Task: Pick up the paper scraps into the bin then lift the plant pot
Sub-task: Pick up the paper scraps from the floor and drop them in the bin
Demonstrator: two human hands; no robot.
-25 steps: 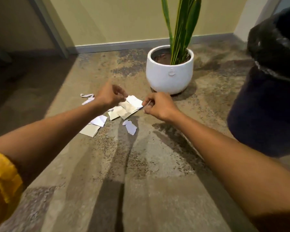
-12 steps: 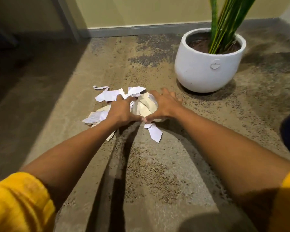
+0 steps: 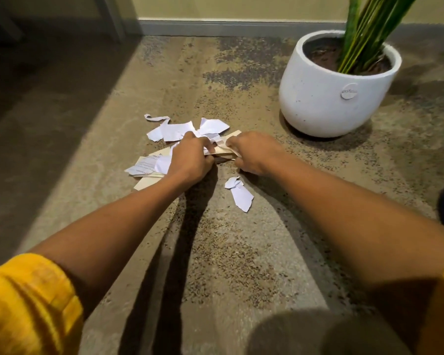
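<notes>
We note the left hand [image 3: 190, 160] and right hand [image 3: 254, 153], fingers curled, pinching the paper scraps [image 3: 180, 130] bunched between them on the floor; one loose scrap [image 3: 240, 194] lies nearer, by the right hand.

Floor [image 3: 215, 252]: mottled tan-brown carpet, darker patches toward the wall, left side in shadow. Torn paper scraps [image 3: 174, 130] are scattered on it in a loose cluster, white and cream pieces mixed, some printed. One separate white scrap [image 3: 240, 194] is seen lying just nearer than the cluster, apart from it. A white plant pot [image 3: 326, 103] is stood upright on the floor, right of the scraps, near but not touching. A grey skirting board [image 3: 228, 28] is met at the far edge.
</notes>
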